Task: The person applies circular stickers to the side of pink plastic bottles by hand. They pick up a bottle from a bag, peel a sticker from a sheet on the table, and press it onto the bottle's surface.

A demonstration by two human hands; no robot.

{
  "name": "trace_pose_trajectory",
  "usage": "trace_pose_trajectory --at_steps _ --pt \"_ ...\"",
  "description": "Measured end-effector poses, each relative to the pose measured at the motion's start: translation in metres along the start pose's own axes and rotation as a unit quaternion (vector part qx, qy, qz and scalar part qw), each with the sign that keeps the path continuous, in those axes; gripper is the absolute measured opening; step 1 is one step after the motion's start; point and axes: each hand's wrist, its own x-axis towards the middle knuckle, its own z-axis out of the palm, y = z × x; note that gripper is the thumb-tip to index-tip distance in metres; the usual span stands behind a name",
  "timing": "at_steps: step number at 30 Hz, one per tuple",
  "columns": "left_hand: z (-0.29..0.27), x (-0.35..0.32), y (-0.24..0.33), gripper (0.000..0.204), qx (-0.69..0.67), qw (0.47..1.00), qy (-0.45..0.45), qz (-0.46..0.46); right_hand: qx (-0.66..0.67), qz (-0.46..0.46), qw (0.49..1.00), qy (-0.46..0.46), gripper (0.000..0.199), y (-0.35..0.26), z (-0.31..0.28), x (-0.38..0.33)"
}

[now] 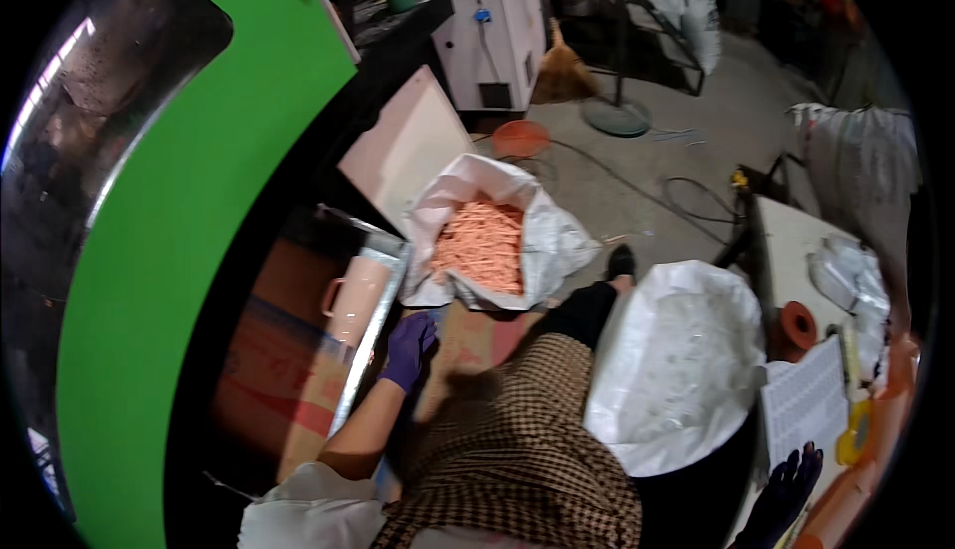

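Observation:
My left hand (406, 350), in a purple glove, is beside the metal edge (372, 350) of an opening in the green machine. Its fingers look curled together; whatever they may hold is hidden. Just beyond them stands a white woven sack (557, 241), full of short salmon-pink plastic pieces (479, 249). A pale pink, rounded piece with a handle (360, 300) lies in the machine's opening. At the lower right my right hand (788, 494), in a dark purple glove, has its fingers stretched out, near a printed sheet (808, 405) on the side table.
A white sack (681, 370) with clear plastic stands right of my legs. The side table (781, 226) bears a reddish-brown spool (797, 325), yellow tape (854, 435) and clear bags. The green machine (179, 251) fills the left. Cables, a broom (562, 77) and a stand base (615, 116) occupy the floor beyond.

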Motion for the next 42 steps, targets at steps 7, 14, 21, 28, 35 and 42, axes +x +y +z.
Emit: trace_pose_trajectory --at_steps 7,14,21,28,35,42 --pt "-0.285 0.023 -0.017 0.008 -0.088 0.972 0.211 -0.052 0.305 0.043 0.779 -0.546 0.037 -0.126 0.276 -0.073" --pt "-0.242 0.087 0.012 0.012 -0.126 0.855 0.039 -0.502 0.533 -0.005 0.562 -0.633 0.027 -0.135 0.317 -0.112" --pt "-0.276 0.124 0.017 0.007 -0.039 0.89 0.266 -0.368 0.498 -0.001 0.64 -0.586 0.029 -0.14 0.308 -0.133" --pt "-0.329 0.108 0.085 0.009 0.008 0.996 0.071 -0.054 0.574 0.012 0.551 -0.606 0.028 -0.154 0.303 -0.118" --pt "-0.218 0.059 0.111 0.03 0.495 0.767 0.22 0.345 0.456 0.162 0.681 -0.55 0.028 -0.074 0.263 -0.111" --pt "-0.187 0.057 0.073 0.06 0.651 0.622 0.18 0.397 0.148 0.033 0.9 -0.408 0.012 -0.047 0.244 -0.102"
